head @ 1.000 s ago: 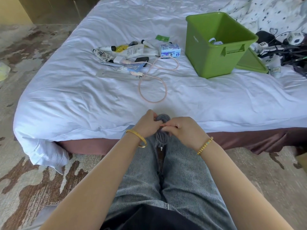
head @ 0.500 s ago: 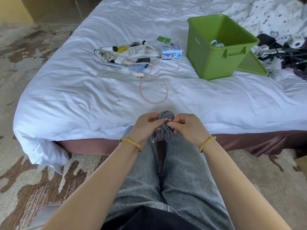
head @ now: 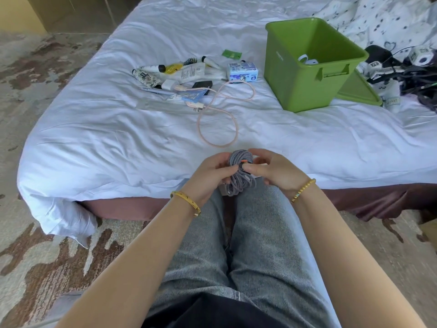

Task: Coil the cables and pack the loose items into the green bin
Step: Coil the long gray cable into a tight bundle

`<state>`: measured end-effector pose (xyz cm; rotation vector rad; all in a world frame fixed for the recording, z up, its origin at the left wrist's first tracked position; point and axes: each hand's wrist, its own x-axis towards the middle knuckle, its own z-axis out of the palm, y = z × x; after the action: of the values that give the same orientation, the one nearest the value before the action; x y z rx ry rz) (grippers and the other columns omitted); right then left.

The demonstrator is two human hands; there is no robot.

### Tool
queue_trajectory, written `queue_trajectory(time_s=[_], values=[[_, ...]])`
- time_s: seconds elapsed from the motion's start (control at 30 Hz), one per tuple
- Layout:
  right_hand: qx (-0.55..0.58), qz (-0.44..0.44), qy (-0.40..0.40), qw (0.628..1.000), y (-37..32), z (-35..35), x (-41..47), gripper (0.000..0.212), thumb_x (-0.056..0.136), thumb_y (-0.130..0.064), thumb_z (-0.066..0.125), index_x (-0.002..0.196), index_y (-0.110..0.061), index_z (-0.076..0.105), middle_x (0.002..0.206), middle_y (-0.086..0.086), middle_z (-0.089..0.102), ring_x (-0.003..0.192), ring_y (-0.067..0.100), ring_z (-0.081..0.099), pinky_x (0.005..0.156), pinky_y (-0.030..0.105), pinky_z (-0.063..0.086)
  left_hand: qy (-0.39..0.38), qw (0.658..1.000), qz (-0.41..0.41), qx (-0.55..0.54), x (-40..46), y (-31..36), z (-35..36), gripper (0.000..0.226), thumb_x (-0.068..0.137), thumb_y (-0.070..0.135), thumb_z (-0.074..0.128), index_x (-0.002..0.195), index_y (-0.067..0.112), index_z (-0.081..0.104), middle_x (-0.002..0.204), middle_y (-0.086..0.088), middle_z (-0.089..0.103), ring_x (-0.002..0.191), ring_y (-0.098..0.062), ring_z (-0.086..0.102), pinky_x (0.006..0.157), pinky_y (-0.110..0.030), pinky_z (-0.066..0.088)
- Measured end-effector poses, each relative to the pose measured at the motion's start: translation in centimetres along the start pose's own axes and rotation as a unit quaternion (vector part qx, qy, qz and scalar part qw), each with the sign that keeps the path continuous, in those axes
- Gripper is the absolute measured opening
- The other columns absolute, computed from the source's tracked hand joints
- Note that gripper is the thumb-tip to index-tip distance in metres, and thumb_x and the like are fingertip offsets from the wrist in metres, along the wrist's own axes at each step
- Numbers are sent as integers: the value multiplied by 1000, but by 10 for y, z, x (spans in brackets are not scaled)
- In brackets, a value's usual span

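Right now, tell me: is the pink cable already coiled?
No. The pink cable lies in loose open loops on the bed sheet.

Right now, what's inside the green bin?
Inside the green bin, a couple of white items show low against the near wall; what they are is unclear. The near wall hides the rest of the floor.

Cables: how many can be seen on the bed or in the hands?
2 clearly: a grey cable coiled, held by the left hand and right hand; a pink cable loose on the bed. The dark tangle at far right may hold more.
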<state>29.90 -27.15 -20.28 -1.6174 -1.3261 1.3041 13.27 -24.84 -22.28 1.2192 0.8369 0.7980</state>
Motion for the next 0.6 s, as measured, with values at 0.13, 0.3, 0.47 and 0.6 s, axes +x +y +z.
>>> queue_trajectory(time_s=[0.13,0.3,0.47,0.6], values=[[66,-12,-53,996,7,1,1,7,85,-18,62,83,-24,66,75,-8,60,66,5,45,54,19,28,6,999,-23,27,1,8,3,9,92,24,54,91,19,62,77,4,60,68,-7,53,59,-20,41],[1,-26,-51,998,13,9,3,11,81,-24,68,77,-21,58,66,-6,50,60,7,40,53,20,30,68,984,-37,160,6,7,7,19,87,37,59,87,18,62,74,9,61,61,3,56,54,-12,42],[36,-48,-69,996,17,9,3,8,84,-21,64,90,-25,60,82,-3,58,68,7,46,55,20,31,48,988,-38,142,4,12,5,16,88,26,60,99,15,62,87,4,65,78,-7,61,67,-18,47],[58,-76,-43,995,17,11,-1,9,88,-18,60,89,-27,60,87,-6,61,72,2,55,65,16,43,40,992,-47,107,2,16,3,13,90,20,58,101,14,60,92,-4,63,83,-15,57,69,-24,44]])
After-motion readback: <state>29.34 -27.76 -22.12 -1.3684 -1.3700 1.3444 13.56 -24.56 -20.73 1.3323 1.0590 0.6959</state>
